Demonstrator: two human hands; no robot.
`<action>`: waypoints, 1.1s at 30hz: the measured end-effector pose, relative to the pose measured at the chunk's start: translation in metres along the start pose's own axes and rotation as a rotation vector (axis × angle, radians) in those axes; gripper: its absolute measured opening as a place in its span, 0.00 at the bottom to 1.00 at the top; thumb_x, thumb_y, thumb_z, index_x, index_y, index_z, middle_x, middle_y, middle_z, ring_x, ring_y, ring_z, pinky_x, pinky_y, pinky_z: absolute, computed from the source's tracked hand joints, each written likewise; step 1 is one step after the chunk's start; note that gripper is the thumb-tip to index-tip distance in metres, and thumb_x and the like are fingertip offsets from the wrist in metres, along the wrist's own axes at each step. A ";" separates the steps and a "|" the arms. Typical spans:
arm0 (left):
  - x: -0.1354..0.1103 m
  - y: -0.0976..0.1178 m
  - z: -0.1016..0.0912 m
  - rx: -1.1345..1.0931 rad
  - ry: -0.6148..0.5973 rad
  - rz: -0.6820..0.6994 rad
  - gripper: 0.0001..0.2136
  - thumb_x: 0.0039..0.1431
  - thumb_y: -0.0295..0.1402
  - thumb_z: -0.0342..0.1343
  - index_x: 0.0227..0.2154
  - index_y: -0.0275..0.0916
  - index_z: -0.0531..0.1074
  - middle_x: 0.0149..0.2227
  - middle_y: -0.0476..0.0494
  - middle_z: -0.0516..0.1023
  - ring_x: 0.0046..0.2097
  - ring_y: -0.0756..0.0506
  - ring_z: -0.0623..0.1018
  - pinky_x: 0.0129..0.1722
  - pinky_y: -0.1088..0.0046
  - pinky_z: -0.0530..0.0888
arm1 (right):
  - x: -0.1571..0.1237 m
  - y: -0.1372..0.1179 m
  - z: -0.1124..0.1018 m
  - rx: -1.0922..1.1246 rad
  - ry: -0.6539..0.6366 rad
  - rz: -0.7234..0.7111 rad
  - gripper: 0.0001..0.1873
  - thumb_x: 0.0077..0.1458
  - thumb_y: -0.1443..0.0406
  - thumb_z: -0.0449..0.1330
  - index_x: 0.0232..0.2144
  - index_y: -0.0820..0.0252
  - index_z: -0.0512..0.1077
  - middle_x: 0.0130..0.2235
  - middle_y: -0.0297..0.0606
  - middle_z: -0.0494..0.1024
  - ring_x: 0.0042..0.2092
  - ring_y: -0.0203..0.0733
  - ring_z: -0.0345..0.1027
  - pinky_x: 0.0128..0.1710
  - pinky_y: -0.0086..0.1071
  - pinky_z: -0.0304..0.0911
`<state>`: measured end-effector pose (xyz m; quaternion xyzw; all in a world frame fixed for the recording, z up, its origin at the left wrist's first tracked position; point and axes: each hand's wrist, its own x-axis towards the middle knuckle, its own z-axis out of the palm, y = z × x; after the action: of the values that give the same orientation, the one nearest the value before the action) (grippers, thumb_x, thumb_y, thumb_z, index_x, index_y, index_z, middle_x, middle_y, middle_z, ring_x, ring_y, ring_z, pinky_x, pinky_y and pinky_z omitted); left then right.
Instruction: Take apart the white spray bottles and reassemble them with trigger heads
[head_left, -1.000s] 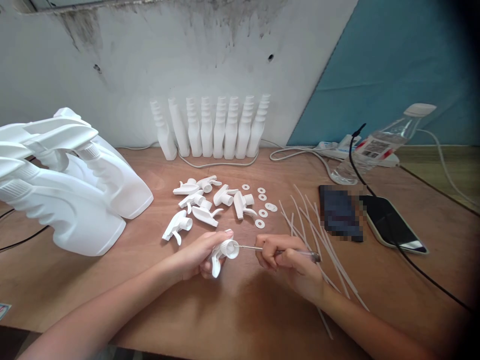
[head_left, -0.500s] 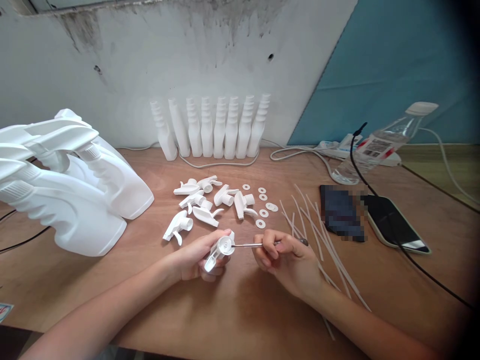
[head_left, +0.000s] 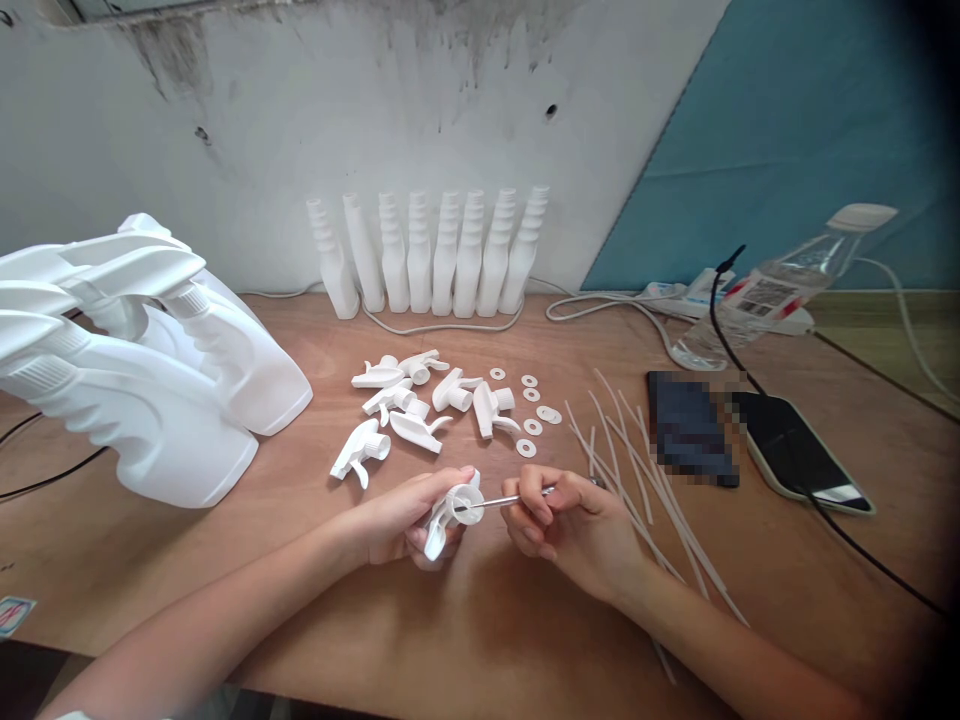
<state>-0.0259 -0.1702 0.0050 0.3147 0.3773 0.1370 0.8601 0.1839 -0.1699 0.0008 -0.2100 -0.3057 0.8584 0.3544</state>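
My left hand (head_left: 401, 518) is closed round a white spray trigger head (head_left: 454, 512), its round collar turned to the right. My right hand (head_left: 574, 525) pinches a thin metal tool (head_left: 501, 500) whose tip sits inside that collar. Both hands hover just above the wooden table (head_left: 480, 620). Behind them lie several loose trigger heads (head_left: 420, 405) and small white washers (head_left: 536, 415). A bundle of thin white dip tubes (head_left: 637, 470) lies to the right of my right hand.
Several white bottles (head_left: 431, 255) stand in a row against the back wall. Large white bottles with triggers (head_left: 142, 360) lie at the left. Two phones (head_left: 750, 435), a black cable, a clear water bottle (head_left: 780, 285) and a power strip are at the right.
My right hand has slid left along the tool toward the trigger head, and the tool's tip has gone into the collar. My left hand has turned the head slightly.
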 end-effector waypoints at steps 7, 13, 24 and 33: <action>0.005 -0.003 -0.005 -0.047 -0.101 0.057 0.29 0.60 0.60 0.41 0.22 0.35 0.62 0.15 0.54 0.59 0.14 0.58 0.49 0.16 0.79 0.45 | 0.004 -0.022 -0.007 0.168 0.092 -0.004 0.09 0.44 0.65 0.52 0.17 0.61 0.56 0.17 0.31 0.57 0.17 0.29 0.47 0.19 0.25 0.45; 0.002 -0.009 -0.005 0.191 0.119 0.540 0.15 0.59 0.45 0.54 0.38 0.38 0.60 0.31 0.49 0.69 0.28 0.51 0.69 0.30 0.75 0.65 | 0.004 -0.058 -0.033 -0.364 0.519 -0.490 0.06 0.41 0.65 0.56 0.18 0.61 0.68 0.21 0.34 0.61 0.21 0.31 0.52 0.17 0.25 0.44; -0.006 -0.007 -0.001 1.304 0.610 0.805 0.16 0.62 0.40 0.52 0.50 0.39 0.66 0.42 0.42 0.72 0.42 0.43 0.71 0.43 0.66 0.67 | 0.013 -0.053 -0.046 -0.794 0.672 -0.431 0.09 0.50 0.59 0.59 0.27 0.61 0.71 0.21 0.30 0.64 0.18 0.28 0.52 0.16 0.25 0.43; 0.002 -0.003 -0.014 1.558 0.872 0.885 0.15 0.62 0.40 0.54 0.47 0.37 0.70 0.45 0.38 0.71 0.48 0.38 0.67 0.47 0.58 0.64 | 0.010 -0.042 -0.033 -0.880 0.379 -0.341 0.18 0.59 0.51 0.55 0.38 0.59 0.72 0.33 0.37 0.72 0.26 0.31 0.60 0.23 0.27 0.52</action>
<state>-0.0349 -0.1654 -0.0059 0.8258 0.4938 0.2630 0.0711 0.2168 -0.1267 0.0037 -0.4385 -0.5987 0.5250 0.4167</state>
